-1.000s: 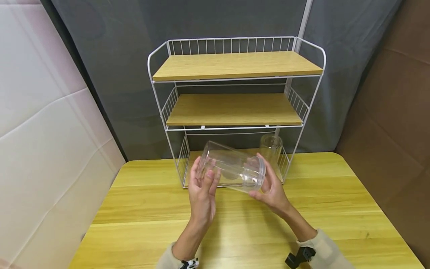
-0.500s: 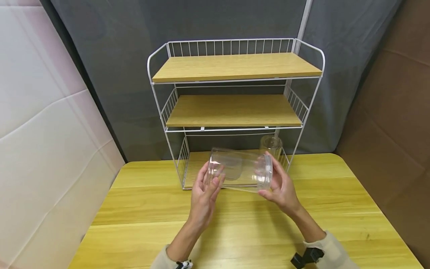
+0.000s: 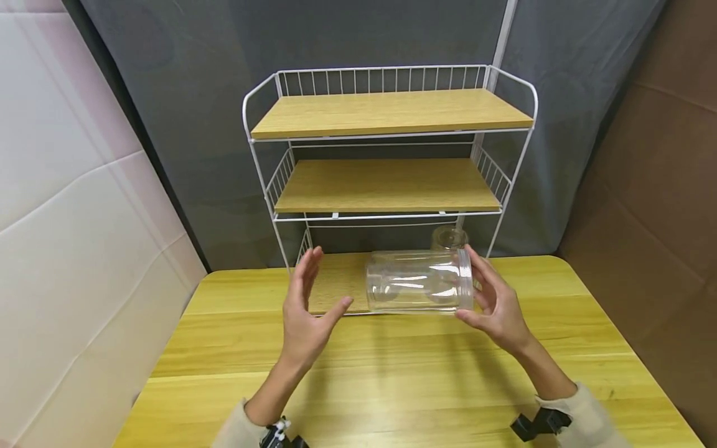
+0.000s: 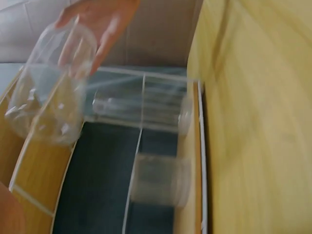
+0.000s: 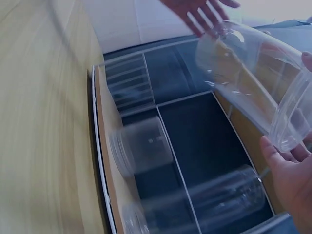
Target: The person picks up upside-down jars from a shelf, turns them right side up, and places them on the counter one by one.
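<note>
So the clear cylindrical jar (image 3: 417, 281) is up in the air on its side, in front of the lower part of the white wire rack (image 3: 386, 185), ribbed end at 3 o'clock, plain end at 9 (clock centred on the jar, head view). The right hand (image 3: 498, 311), around 4 o'clock, is gripping just that ribbed end, thumb on the near side. The left hand (image 3: 305, 323), around 8 o'clock, is spread wide, holding nothing and apart from the jar. That'd be my main worry: all the weight hangs off one end, so if the fingers slip on that smooth wall, the 9 o'clock end could dip and the jar drop onto the worktop (image 3: 392, 386). Next worry is crowding. A tall clear jar (image 3: 450, 236) stands at 1 o'clock on the bottom shelf (image 3: 338, 280), and the wrist views show a short clear jar (image 5: 144, 146) there too. A careless swing inward could clip either one, or knock the middle shelf's front rail. They're all see-through, so edges are easy to misjudge. Can't tell if that ribbed end is a lid; if it is, a loose one could come off.
</note>
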`<action>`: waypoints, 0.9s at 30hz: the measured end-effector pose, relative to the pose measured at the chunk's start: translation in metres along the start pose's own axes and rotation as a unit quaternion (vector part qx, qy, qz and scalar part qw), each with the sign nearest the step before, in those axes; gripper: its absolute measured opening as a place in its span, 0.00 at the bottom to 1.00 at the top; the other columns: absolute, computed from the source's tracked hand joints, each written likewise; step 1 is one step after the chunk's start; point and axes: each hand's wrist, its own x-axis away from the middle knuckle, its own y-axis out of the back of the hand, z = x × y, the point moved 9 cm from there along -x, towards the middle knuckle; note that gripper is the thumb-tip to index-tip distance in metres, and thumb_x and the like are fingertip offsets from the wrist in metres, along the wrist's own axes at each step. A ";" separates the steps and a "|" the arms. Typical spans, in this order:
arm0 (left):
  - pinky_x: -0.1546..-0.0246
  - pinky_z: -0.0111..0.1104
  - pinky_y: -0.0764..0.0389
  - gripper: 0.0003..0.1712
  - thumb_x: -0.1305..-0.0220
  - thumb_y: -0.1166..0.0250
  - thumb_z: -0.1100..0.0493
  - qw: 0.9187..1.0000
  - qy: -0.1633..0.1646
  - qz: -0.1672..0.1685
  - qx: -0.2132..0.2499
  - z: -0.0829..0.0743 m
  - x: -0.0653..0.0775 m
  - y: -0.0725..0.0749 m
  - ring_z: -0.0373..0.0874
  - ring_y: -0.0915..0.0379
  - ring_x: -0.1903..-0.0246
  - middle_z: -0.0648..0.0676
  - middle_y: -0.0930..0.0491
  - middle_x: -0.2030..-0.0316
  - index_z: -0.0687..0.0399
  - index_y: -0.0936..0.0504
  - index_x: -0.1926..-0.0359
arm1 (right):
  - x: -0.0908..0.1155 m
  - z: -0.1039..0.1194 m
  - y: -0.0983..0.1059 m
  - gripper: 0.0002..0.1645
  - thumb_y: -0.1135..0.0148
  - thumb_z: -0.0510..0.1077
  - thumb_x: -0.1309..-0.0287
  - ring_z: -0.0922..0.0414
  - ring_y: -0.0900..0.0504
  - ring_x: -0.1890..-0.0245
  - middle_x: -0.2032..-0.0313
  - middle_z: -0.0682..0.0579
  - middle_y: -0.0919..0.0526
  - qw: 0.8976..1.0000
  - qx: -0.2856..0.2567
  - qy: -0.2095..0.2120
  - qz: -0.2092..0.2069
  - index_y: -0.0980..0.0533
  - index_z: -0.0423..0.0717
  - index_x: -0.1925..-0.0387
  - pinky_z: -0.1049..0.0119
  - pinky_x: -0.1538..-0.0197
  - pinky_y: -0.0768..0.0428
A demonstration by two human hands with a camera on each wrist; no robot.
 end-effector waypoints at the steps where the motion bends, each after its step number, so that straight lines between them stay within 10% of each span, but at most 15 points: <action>1: 0.21 0.40 0.40 0.56 0.46 0.23 0.76 1.000 -0.016 -0.013 -0.005 -0.003 -0.003 0.006 0.55 0.40 0.22 0.66 0.36 0.23 0.64 0.42 0.19 | 0.000 0.001 0.003 0.64 0.34 0.13 0.60 0.55 0.25 0.31 0.28 0.45 0.33 1.000 0.017 0.003 0.001 0.48 0.28 0.19 0.65 0.31 0.24; 15: 0.18 0.44 0.46 0.57 0.44 0.18 0.65 0.991 -0.060 -0.103 -0.054 -0.010 -0.063 0.073 0.52 0.43 0.21 0.61 0.37 0.22 0.68 0.44 0.20 | 0.010 0.005 0.031 0.68 0.19 0.20 0.64 0.62 0.31 0.30 0.27 0.49 0.33 0.975 0.216 -0.032 0.046 0.40 0.36 0.20 0.71 0.32 0.26; 27: 0.17 0.43 0.50 0.59 0.45 0.24 0.76 0.995 0.007 -0.054 -0.088 -0.021 -0.105 0.064 0.54 0.51 0.18 0.67 0.46 0.20 0.74 0.50 0.20 | 0.009 0.014 0.039 0.69 0.09 0.36 0.67 0.63 0.25 0.36 0.30 0.43 0.27 0.930 0.355 -0.018 0.094 0.35 0.42 0.21 0.80 0.33 0.30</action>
